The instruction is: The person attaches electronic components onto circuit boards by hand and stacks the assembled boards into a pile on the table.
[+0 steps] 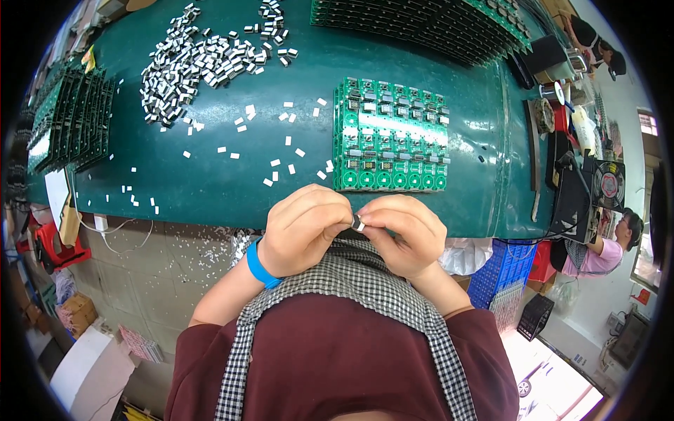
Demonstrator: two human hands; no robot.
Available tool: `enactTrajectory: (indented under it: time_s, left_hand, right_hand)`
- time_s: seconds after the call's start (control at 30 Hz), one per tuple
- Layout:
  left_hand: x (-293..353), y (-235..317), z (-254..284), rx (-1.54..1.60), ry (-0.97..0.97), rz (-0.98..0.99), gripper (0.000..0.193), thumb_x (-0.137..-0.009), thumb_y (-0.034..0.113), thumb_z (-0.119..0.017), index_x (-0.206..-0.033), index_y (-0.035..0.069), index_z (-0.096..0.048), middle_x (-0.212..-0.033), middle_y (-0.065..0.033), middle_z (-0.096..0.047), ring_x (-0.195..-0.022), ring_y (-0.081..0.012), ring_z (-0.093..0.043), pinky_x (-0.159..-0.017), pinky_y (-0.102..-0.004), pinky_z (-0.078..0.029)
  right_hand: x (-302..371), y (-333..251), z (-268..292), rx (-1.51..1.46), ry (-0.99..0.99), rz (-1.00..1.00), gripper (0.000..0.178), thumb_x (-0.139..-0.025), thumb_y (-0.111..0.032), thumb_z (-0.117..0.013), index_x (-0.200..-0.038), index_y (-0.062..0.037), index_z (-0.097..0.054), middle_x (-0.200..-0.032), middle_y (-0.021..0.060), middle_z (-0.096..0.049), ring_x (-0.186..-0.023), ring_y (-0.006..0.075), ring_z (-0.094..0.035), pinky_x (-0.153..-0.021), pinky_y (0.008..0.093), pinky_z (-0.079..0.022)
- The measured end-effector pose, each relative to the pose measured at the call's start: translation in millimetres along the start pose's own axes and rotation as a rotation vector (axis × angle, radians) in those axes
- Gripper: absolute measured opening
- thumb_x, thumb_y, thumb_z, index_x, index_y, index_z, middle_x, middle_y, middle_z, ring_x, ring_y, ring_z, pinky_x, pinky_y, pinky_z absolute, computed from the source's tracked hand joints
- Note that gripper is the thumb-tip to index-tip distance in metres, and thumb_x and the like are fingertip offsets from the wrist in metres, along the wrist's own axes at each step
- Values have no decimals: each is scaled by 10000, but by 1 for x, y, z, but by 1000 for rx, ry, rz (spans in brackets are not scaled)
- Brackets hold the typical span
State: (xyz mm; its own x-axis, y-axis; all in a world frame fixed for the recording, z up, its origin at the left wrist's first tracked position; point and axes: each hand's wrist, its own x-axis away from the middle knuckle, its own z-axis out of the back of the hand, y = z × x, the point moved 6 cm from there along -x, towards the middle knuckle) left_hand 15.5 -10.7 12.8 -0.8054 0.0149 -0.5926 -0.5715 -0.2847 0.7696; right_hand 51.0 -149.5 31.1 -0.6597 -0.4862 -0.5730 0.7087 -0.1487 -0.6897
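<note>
Green worktop fills the upper view, a board panel lying close to its near edge. Beyond the board panel runs a long stack of boards; well off to its left stand some upright boards. A heap of blocks lies beyond the board panel's left side.

Nearer the wearer than the board panel, the right hand faces its near edge, the left hand its near-left corner. Each has its fingers curled, the tips pinched nearly together on one small block.

White-faced pieces lie scattered left of the board panel. Smallest, the held block, dark with a white face, sits between both hands' fingertips, just short of the board panel's near edge, toward its left end; fingers cover too much to read its long axis.
</note>
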Motion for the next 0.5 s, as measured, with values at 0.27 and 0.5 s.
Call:
enactTrajectory:
  time_s: [0.27,0.5]
  left_hand:
    - [0,1,6,-27,27,-77,220,-644,-23,-723,-832,21,-617,-813,-89,-613,-699,-247,-607,-599,-314,-494]
    - [3,-4,4,82,17,-73,247,-609,-7,-720,-831,41,-623,-815,-75,-613,-696,-235,-606,-595,-308,-482]
  right_hand:
    - [-2,0,2,-18,-7,50,231,-646,21,-752,-851,-21,-656,-830,91,-654,-699,194,-654,-564,260,-524]
    - [-6,2,1,-173,-58,-38,240,-626,13,-766,-839,-19,-660,-823,96,-644,-672,200,-637,-571,273,-516]
